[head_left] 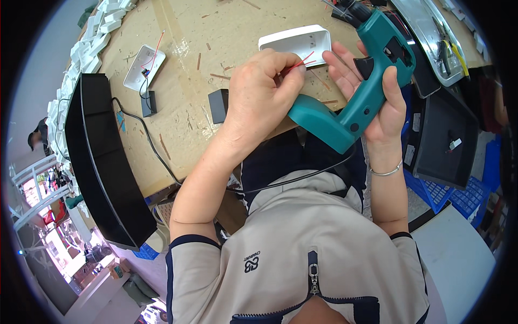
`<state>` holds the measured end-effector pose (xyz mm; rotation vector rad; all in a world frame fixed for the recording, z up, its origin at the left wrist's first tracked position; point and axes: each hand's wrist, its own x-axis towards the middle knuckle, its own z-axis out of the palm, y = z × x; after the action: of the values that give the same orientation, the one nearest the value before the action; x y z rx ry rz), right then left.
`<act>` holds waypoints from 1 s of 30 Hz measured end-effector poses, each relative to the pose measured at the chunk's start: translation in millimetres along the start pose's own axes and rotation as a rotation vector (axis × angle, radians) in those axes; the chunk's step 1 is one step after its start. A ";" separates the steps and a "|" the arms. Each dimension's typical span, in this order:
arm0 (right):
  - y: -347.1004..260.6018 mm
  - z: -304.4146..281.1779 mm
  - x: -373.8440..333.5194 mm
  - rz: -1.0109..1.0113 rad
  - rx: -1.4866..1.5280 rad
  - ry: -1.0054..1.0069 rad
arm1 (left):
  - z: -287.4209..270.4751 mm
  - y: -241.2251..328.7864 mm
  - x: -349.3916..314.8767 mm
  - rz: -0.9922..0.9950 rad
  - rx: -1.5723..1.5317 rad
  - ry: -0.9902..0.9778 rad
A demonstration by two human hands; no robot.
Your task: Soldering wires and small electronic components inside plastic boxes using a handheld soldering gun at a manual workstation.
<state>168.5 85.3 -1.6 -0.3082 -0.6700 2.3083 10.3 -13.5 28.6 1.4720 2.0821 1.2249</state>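
Observation:
My left hand point(264, 89) is closed in a pinch around thin red wire point(302, 63), whose loose ends stick out past the fingertips toward the right. My right hand point(386, 102) holds a teal pistol-shaped power drill point(372, 81) by its grip, the thumb lapped over it and the other fingers stretched out beyond the black trigger. The drill's dark nose points away at the top, and its wide base reaches close to my left wrist. Just beyond both hands lies a white plastic housing point(294, 40), partly covered by my fingers.
Another white housing point(144, 67) with wires sits left, beside a small black block point(148, 102). A second black block point(218, 106) is near my left wrist. A long black case point(108, 167) edges the table. Trays point(445, 137) stand right. A black cord point(270, 185) crosses my lap.

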 end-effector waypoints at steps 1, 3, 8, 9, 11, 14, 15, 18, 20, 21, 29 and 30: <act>-1.7 -0.5 0.0 0.003 -0.002 0.002 | 1.5 -1.2 -0.7 -0.003 -0.002 0.000; -6.0 -1.5 -0.3 -0.016 -0.084 -0.026 | 3.5 -3.6 -1.5 -0.015 -0.066 0.016; -22.8 13.3 -19.1 -0.135 -0.440 -0.031 | -6.5 5.1 -0.1 -0.186 -0.447 -0.013; -23.8 22.4 -22.8 -0.194 -0.580 0.013 | -14.2 10.5 0.4 -0.259 -0.535 -0.063; -15.8 40.3 -27.0 -0.225 -0.605 0.091 | -20.0 8.5 -1.1 -0.268 -0.603 -0.111; -9.9 54.7 -27.9 -0.341 -0.761 0.127 | -19.6 9.9 -5.9 -0.178 -0.591 -0.041; -8.4 60.1 -26.6 -0.353 -0.792 0.134 | -19.0 10.0 -7.9 -0.083 -0.538 -0.012; -4.1 69.1 -22.4 -0.397 -0.898 0.125 | -17.4 10.1 -14.5 0.036 -0.479 0.033; 3.0 73.6 -20.3 -0.429 -0.923 0.110 | -18.2 8.6 -17.6 0.059 -0.470 0.051; 4.4 73.3 -20.0 -0.431 -0.930 0.113 | -18.3 8.4 -18.0 0.111 -0.433 0.045; 4.0 75.8 -22.5 -0.493 -1.045 0.097 | -19.0 8.4 -20.5 0.205 -0.344 0.025; 1.4 75.2 -25.1 -0.495 -1.045 0.097 | -16.9 4.1 -19.0 0.213 -0.331 0.093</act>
<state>156.3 38.7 61.4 -0.6246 -1.6491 1.3080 9.7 -37.6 37.6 1.5302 1.7011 1.6554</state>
